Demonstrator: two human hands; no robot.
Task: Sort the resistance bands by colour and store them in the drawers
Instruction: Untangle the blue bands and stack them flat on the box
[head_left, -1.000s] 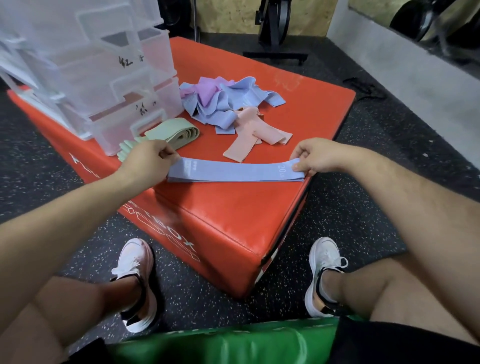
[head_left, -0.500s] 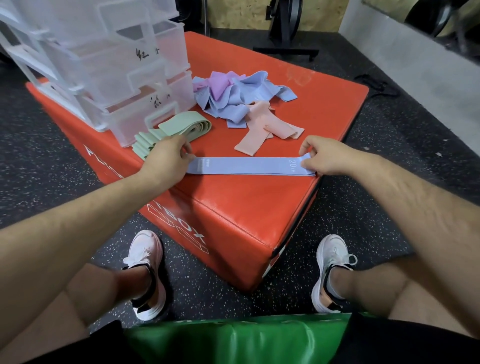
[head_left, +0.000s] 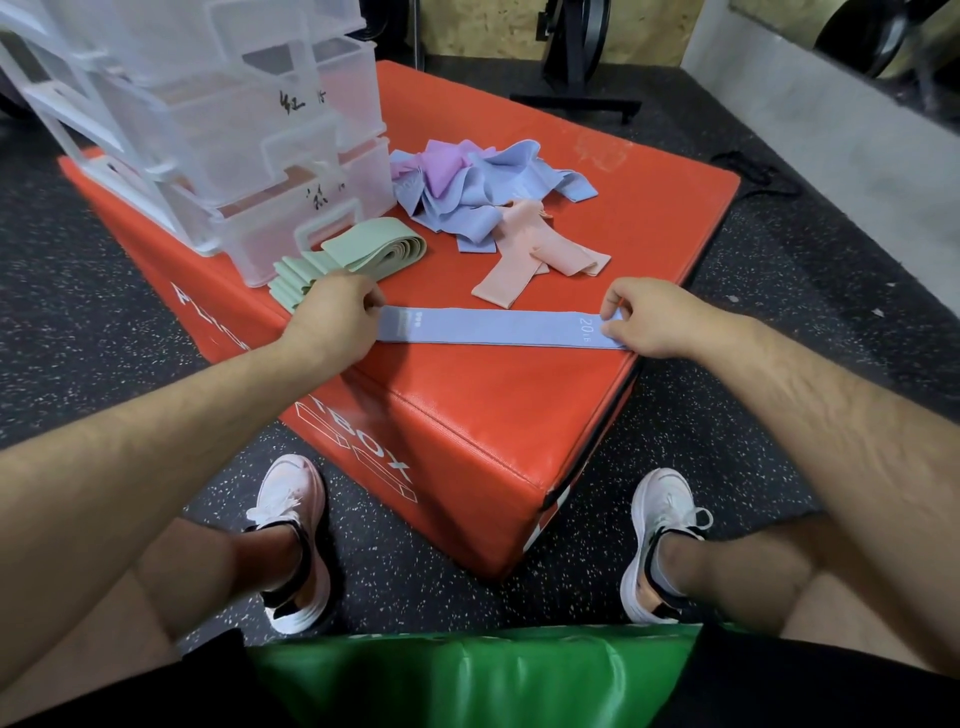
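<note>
Blue resistance band (head_left: 488, 326): I see it laid flat and straight across the near part of the red plyo box (head_left: 467, 415), with one end in each hand. My left hand (head_left: 332, 317) pinches its left end, fingers curled over the fabric. My right hand (head_left: 649, 317) pinches the right end between thumb and fingertips, at the box's edge. White print near that end reads "20 LB"; a small white logo near the left end is too fine to read.

Behind the band lie folded green bands (head_left: 374, 244), touching the clear plastic drawer unit (head_left: 234, 130). Loose pink bands (head_left: 530, 260) lie to their right, with a tangled heap of blue and purple bands (head_left: 467, 192) beyond. Two drawer fronts carry black handwritten marks that I cannot make out. The box's side shows white lettering ending in "BOX". White trainers (head_left: 291, 540) stand on the speckled floor.
</note>
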